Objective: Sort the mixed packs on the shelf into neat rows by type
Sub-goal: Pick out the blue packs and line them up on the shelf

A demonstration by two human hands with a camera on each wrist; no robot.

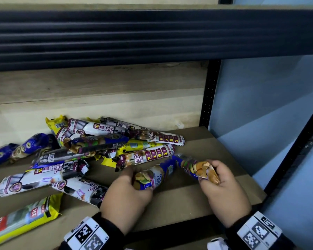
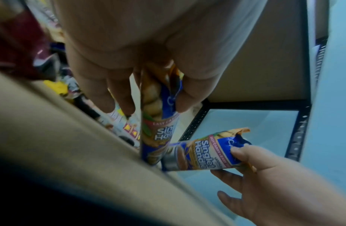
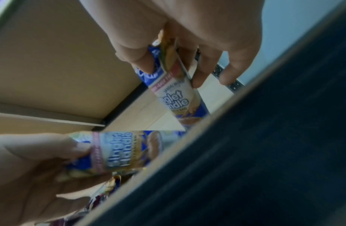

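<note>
A jumbled pile of mixed packs lies on the brown shelf board: white-and-maroon "Draw String Bag" rolls, yellow packs and blue ones. My left hand grips one end of a blue "Singlet Handle" pack, close up as the same pack under my left hand. My right hand pinches the crimped end of a second blue pack, seen near as that pack in my right hand. Both packs point away from me, their far ends nearly meeting just right of the pile.
A dark ribbed upper shelf beam hangs overhead. A black perforated upright and a blue wall bound the right side. Two blue packs lie at far left, a yellow pack at the front left edge.
</note>
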